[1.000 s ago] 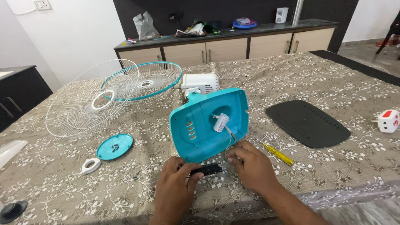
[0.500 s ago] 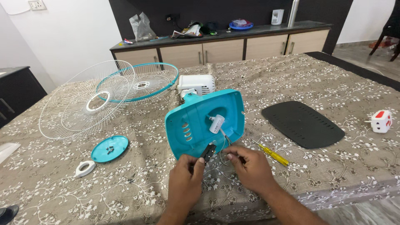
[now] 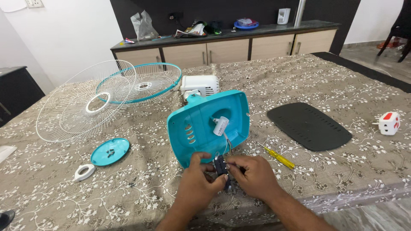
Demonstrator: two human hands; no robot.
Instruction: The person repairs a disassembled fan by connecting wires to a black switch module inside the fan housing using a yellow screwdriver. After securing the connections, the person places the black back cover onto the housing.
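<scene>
A small black part (image 3: 221, 167) is pinched between the left hand (image 3: 198, 185) and right hand (image 3: 253, 174), both closed on it at the near table edge. It is held just below the tilted teal base (image 3: 201, 124), wires running to a white capacitor (image 3: 221, 125) inside. A yellow screwdriver (image 3: 278, 156) lies right of the hands, a black plate (image 3: 309, 126) farther right. White motor (image 3: 199, 85) behind base; grilles (image 3: 107, 98) far left; teal cap (image 3: 110, 151) near left.
</scene>
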